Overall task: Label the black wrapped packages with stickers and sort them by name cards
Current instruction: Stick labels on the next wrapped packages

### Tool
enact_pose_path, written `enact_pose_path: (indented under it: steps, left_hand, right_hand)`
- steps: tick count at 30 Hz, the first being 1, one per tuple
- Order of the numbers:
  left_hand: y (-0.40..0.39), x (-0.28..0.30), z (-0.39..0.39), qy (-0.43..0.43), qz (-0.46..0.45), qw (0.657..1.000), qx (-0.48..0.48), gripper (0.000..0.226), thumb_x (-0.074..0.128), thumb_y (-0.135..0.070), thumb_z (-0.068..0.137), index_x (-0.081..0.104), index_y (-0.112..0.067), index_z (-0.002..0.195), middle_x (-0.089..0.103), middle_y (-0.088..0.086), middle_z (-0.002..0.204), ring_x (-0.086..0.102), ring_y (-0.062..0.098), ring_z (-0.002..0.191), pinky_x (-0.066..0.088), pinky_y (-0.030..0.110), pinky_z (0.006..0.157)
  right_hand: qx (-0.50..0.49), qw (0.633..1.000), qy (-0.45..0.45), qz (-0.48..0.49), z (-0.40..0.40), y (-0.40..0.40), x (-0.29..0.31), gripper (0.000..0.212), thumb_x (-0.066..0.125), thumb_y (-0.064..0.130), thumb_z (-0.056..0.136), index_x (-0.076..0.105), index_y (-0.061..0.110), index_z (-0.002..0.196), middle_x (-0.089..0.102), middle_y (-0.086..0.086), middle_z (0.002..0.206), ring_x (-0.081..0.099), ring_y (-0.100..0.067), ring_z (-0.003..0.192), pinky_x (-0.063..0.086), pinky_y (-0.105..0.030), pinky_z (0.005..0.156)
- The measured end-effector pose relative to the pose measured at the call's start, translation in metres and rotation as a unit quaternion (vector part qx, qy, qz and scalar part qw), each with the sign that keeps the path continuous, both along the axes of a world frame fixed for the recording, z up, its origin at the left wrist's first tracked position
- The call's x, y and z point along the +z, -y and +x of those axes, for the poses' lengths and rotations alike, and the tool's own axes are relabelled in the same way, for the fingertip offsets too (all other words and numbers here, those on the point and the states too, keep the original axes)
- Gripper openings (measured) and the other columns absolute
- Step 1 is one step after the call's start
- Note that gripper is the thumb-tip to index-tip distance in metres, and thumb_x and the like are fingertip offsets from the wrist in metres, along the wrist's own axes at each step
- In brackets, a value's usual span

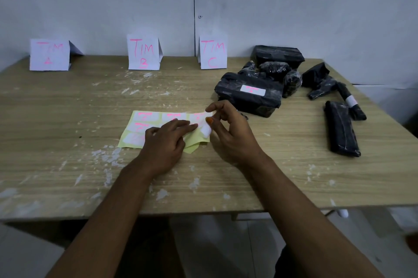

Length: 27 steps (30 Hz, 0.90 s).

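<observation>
Step in hand: peeling sticker off sticker sheet at worktop centre. Left hand flat, fingers straight, pressing sheet down. Right hand pinches lifted sticker edge, other fingers loosely curled. Do well: keep sheet pinned, peel slow and low, avoid sticker folding on itself. Black packages piled right rear, front package already labelled. Name cards A, B, C along wall; nothing sorted yet.
</observation>
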State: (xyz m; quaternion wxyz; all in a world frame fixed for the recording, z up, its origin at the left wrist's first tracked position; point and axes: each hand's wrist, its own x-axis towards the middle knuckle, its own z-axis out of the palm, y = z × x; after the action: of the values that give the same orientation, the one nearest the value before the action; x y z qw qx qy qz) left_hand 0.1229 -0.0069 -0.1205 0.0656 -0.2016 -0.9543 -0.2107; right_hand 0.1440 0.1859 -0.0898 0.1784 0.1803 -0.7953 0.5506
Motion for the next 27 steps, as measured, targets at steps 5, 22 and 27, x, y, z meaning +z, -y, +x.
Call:
enact_pose_path:
  steps: [5,22,27]
  left_hand:
    - [-0.001,0.001,0.0,0.001,-0.001,1.0,0.001,0.06,0.026,-0.032,0.085,0.044,-0.041,0.141,0.045,-0.013,0.144,0.036,0.01,0.136,0.024,0.04,0.1]
    - [-0.001,-0.001,0.003,-0.01,0.056,0.998,0.015,0.041,0.043,-0.017,0.093,0.061,-0.033,0.125,0.05,-0.012,0.143,0.034,0.011,0.141,0.019,0.043,0.108]
    - [-0.003,0.004,0.007,-0.076,0.082,0.994,0.007,0.031,0.057,-0.009,0.084,0.069,-0.03,0.104,0.058,-0.01,0.13,0.046,0.012,0.131,0.017,0.034,0.102]
  right_hand:
    - [-0.013,1.0,-0.02,-0.007,-0.003,0.0,-0.002,0.018,0.056,0.006,0.096,0.058,0.019,0.108,0.056,-0.008,0.077,0.051,-0.005,0.073,0.045,-0.028,0.072]
    - [0.002,0.999,-0.007,-0.052,-0.005,-0.009,-0.003,0.022,0.053,0.002,0.095,0.056,0.016,0.111,0.055,-0.014,0.081,0.052,-0.016,0.072,0.046,-0.034,0.068]
    - [0.008,0.999,0.038,-0.031,0.001,-0.015,-0.001,0.042,0.062,-0.005,0.086,0.054,0.021,0.118,0.063,0.001,0.101,0.057,-0.011,0.086,0.05,-0.025,0.073]
